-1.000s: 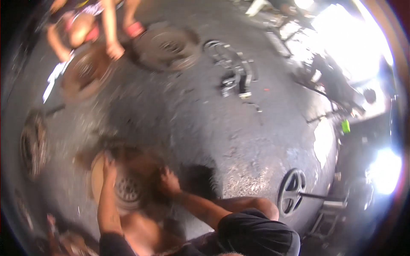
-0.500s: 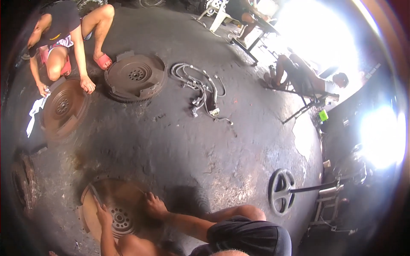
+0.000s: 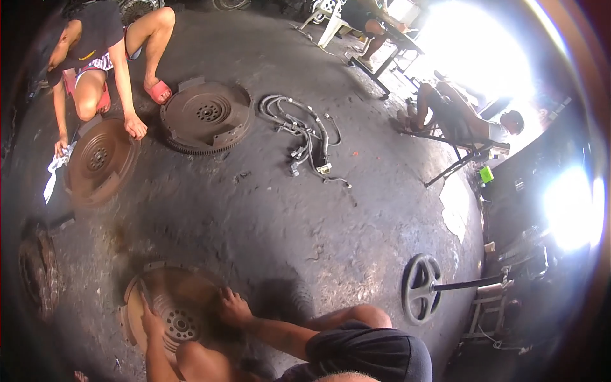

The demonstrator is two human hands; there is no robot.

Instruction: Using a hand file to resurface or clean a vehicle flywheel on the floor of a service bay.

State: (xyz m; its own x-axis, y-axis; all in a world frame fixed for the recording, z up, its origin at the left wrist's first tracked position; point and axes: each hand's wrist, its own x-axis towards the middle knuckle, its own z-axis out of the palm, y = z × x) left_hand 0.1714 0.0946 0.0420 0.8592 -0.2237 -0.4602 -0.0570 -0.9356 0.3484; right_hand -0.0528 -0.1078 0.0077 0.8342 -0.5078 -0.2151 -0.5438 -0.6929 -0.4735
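A round brown metal flywheel (image 3: 191, 290) with a ring of holes in its hub is tilted up in front of me at the lower left. My left hand (image 3: 151, 323) rests against the left part of its face, fingers stretched along a raised edge. Whether something thin lies under those fingers is too unclear to tell. On the flywheel's right rim, my right hand (image 3: 235, 310) is closed with bent fingers. My bent knees flank the flywheel's near side and partly hide it.
A crouching person (image 3: 95, 38) holds another flywheel (image 3: 98, 159) and a white cloth (image 3: 52, 172). One more flywheel (image 3: 207, 114) lies beside it. Further right are a cable harness (image 3: 309, 130), a steering wheel on a shaft (image 3: 421, 290) and a seated person (image 3: 455, 114).
My left hand has slid slightly left and down over the flywheel's face. My right hand stays at the rim. The whole view has shifted a little.
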